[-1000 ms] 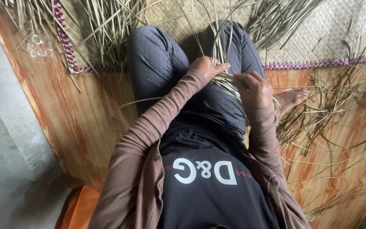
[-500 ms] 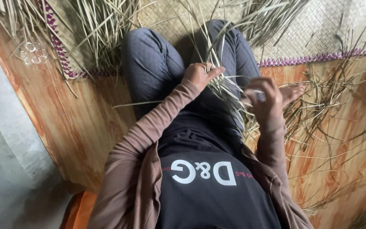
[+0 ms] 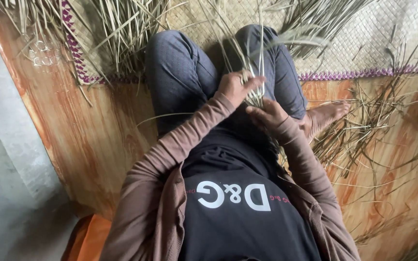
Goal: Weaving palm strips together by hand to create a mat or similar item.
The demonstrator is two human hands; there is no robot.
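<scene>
I sit cross-legged in dark trousers, looking down at my lap. My left hand (image 3: 235,87) grips a bundle of dried palm-leaf strips (image 3: 247,58) that rise between my knees. My right hand (image 3: 269,115) sits just below and right of it, fingers closed around the bundle's lower ends. Brown sleeves cover both arms. The strips' lowest part is hidden behind my hands.
A woven straw mat (image 3: 364,43) with a purple border lies ahead. Loose dried strips (image 3: 373,125) are scattered on the orange-brown wooden floor at right, beside my bare foot (image 3: 327,116). More leaf bundles (image 3: 122,29) lie at upper left. A grey wall (image 3: 6,183) runs along the left.
My right hand has moved left and in toward my left hand, from out by my knee. The strip bundle now stands more upright between my knees.
</scene>
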